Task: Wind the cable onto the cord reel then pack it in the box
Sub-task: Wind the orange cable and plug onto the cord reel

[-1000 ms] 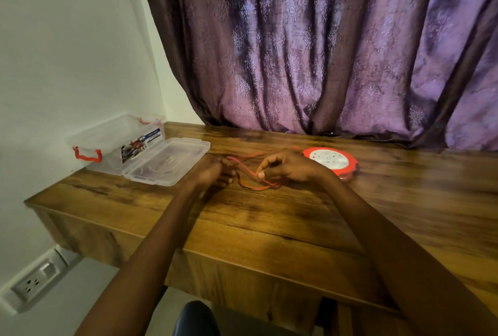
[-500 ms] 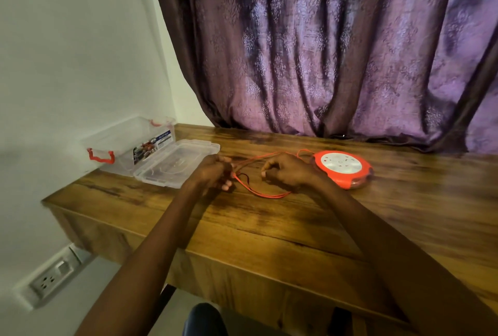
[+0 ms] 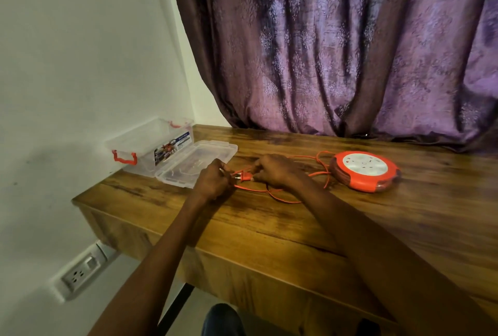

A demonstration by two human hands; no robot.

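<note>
Head view: you have one orange cord reel [image 3: 366, 170], one orange cable [image 3: 280, 195], one clear box [image 3: 151, 147] and one lid [image 3: 196, 163] on the wooden surface [image 3: 404, 228]. The plug [image 3: 243, 176] lies between your hands, long axis left to right, prongs toward your left hand [image 3: 213, 183], whose fingers curl round the cable. Your right hand [image 3: 275, 171] pinches the plug. The reel lies flat, right of both hands.

Orange cable [image 3: 280, 199] and plug [image 3: 244, 175]; reel [image 3: 366, 171] orange w/ white face. Clear box [image 3: 140, 144] (red clips, blue-white label), clear lid [image 3: 199, 158]. Brown wood-grain table [image 3: 350, 228]. Purple curtain [image 3: 350, 47], damask motif. White wall [image 3: 80, 52], white socket [image 3: 80, 271].
</note>
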